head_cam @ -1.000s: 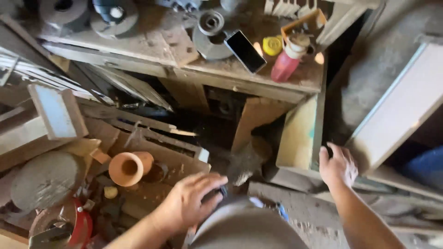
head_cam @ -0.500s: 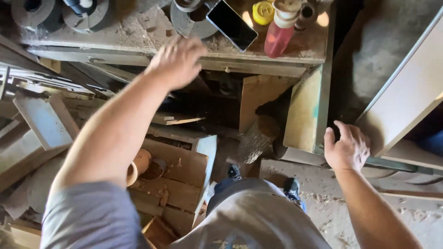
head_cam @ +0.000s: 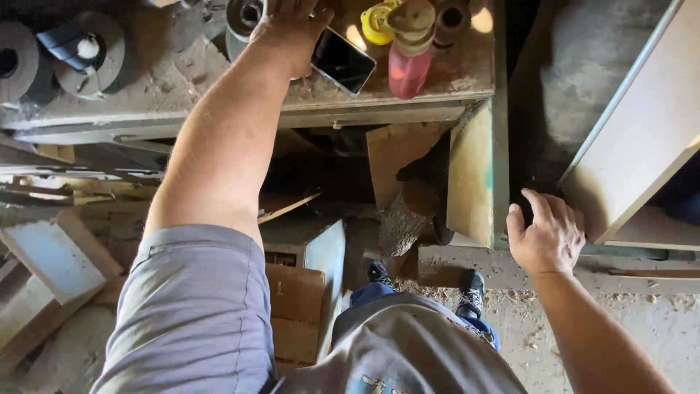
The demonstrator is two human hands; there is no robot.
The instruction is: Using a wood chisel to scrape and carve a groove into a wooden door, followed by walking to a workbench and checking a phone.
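My left hand is stretched out over the dusty wooden workbench, resting on its top beside a black phone and close to a round metal disc. Whether its fingers hold anything is hidden by the frame's top edge. A red bottle with a tan cap and a yellow tape roll stand just right of the phone. My right hand hangs lower at the right, fingers apart and holding nothing, near the corner of a pale board.
Grinding wheels lie on the bench's left end. Under the bench are cardboard pieces, a log stub and wood scraps. A pale wooden block lies at the left. Sawdust covers the floor around my shoes.
My left arm rose from the scrap pile below the bench up to the benchtop beside the phone. The view moved closer to the bench. My right hand stayed roughly in place.
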